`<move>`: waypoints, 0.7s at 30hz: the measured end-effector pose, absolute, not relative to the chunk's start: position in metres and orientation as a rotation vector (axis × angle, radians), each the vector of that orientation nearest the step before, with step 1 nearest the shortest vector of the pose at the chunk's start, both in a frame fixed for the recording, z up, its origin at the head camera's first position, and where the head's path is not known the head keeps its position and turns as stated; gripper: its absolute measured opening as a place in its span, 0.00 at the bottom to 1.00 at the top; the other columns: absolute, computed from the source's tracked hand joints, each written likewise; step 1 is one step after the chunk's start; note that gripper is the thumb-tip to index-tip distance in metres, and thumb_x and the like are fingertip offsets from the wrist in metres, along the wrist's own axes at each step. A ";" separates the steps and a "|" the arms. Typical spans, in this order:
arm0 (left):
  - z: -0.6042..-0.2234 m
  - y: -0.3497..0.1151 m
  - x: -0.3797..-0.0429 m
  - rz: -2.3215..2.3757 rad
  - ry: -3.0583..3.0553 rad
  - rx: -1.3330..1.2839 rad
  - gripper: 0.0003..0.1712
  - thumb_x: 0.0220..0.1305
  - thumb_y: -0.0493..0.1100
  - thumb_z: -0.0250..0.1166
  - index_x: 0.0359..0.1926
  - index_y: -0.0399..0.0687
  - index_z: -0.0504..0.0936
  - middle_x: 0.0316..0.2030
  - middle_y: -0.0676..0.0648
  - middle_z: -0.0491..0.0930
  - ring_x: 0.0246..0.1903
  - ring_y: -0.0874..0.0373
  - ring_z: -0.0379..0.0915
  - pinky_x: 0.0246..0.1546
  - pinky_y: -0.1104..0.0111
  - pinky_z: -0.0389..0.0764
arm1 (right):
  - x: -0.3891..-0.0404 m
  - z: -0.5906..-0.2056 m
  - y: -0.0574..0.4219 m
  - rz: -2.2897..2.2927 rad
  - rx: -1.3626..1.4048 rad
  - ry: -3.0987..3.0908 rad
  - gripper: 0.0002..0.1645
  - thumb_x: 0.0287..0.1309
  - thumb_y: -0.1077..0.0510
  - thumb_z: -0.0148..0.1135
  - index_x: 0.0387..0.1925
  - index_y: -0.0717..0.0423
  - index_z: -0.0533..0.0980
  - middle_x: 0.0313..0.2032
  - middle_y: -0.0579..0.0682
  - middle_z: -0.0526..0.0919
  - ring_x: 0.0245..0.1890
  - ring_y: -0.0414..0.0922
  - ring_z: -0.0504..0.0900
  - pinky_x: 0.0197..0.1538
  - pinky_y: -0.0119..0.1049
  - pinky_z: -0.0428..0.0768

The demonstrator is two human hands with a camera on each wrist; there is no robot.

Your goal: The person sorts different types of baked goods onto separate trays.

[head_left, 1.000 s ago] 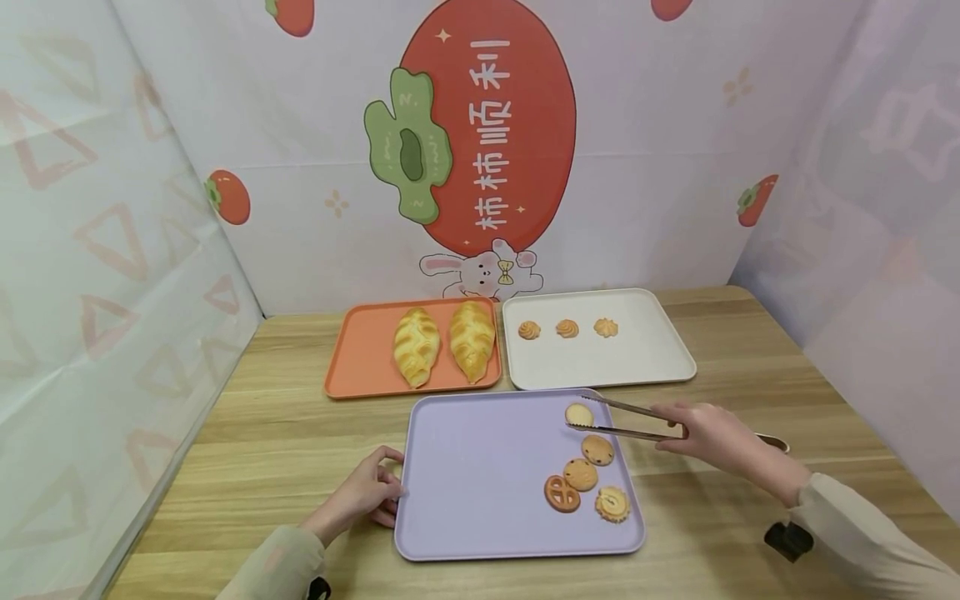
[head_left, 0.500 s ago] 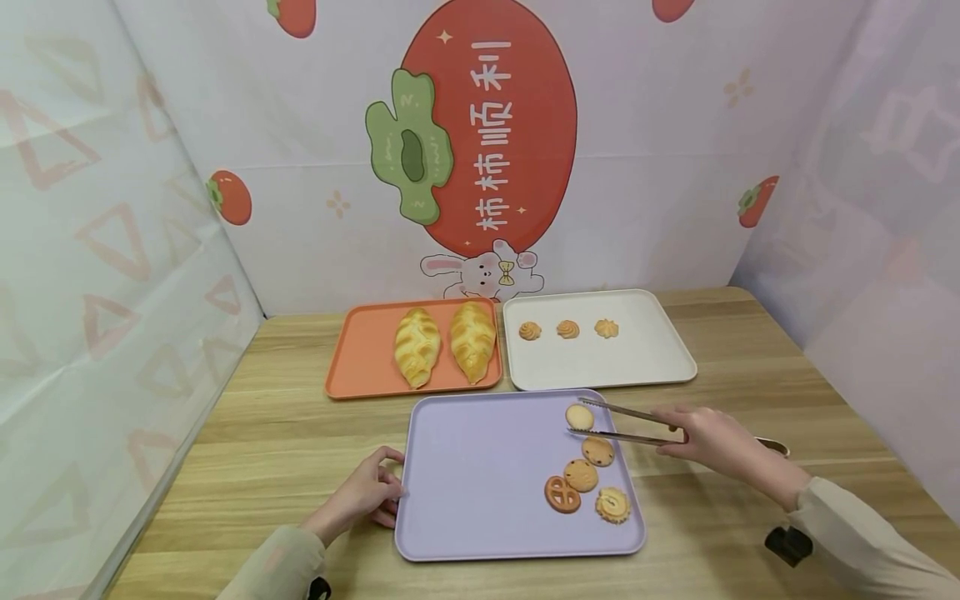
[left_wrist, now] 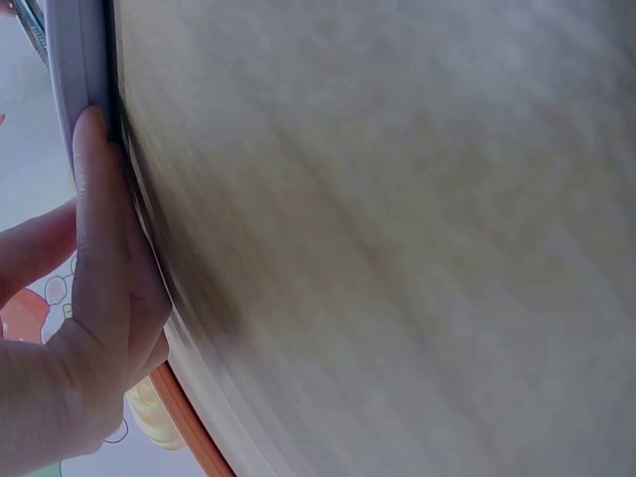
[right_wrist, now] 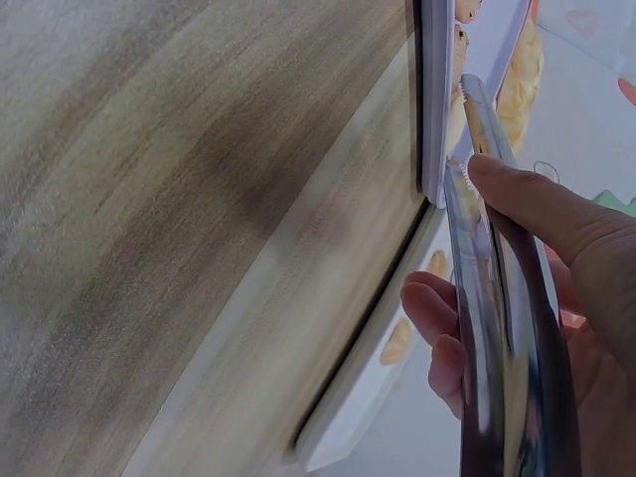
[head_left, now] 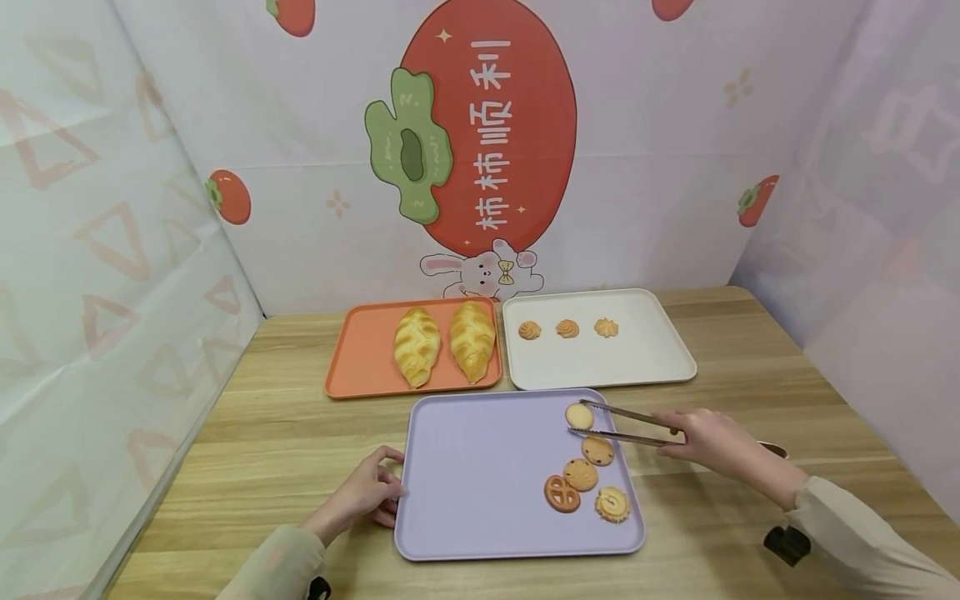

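My right hand (head_left: 708, 437) grips metal tongs (head_left: 637, 438), thumb on one arm and fingers on the other. The serrated tips stand on either side of a round pale cookie (head_left: 580, 417) in the far right corner of the lilac tray (head_left: 480, 475). Whether they touch it I cannot tell. Below it on that tray lie two speckled cookies (head_left: 597, 451), a pretzel-shaped cookie (head_left: 562, 494) and a frilly-edged cookie (head_left: 612, 505). My left hand (head_left: 363, 487) touches the tray's left edge; in the left wrist view a straight finger (left_wrist: 97, 219) lies against the rim.
An orange tray (head_left: 360, 350) holding two bread loaves (head_left: 417, 346) stands behind the lilac tray. Beside it on the right, a white tray (head_left: 637, 358) carries three swirled cookies (head_left: 567, 328). A printed cloth backdrop (head_left: 645, 208) closes off the back of the wooden table (head_left: 262, 433).
The tong tips have drawn slightly closer together around the pale cookie, the far tip shifting a little toward me. My left hand and the trays stay where they were.
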State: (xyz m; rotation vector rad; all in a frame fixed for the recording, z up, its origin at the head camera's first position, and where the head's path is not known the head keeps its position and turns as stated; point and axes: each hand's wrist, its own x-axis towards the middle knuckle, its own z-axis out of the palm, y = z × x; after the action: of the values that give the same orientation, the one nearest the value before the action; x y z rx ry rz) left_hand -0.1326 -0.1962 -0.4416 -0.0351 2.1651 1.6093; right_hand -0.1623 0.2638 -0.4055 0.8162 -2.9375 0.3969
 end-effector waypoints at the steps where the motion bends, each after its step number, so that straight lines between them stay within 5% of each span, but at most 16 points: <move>1: -0.441 -0.196 -0.133 1.607 2.166 -0.036 0.25 0.48 0.25 0.53 0.50 0.32 0.57 0.23 0.46 0.69 0.16 0.57 0.70 0.16 0.60 0.79 | -0.162 -0.406 0.264 0.403 0.821 -2.944 0.25 0.40 0.54 0.67 0.43 0.63 0.76 0.32 0.52 0.80 0.26 0.42 0.77 0.23 0.34 0.74; 21: -0.441 -0.196 -0.132 1.596 2.170 -0.032 0.25 0.49 0.25 0.52 0.50 0.32 0.57 0.23 0.46 0.69 0.16 0.57 0.70 0.16 0.60 0.79 | -0.161 -0.405 0.262 0.316 0.855 -2.946 0.23 0.42 0.56 0.66 0.42 0.64 0.76 0.27 0.51 0.81 0.24 0.42 0.77 0.23 0.36 0.74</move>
State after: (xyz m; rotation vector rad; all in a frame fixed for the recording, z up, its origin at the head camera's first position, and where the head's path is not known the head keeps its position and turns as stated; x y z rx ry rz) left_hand -0.1323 -0.1960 -0.4408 -0.0318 2.1702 1.5963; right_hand -0.1609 0.2617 -0.4054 0.8552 -2.9463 0.3160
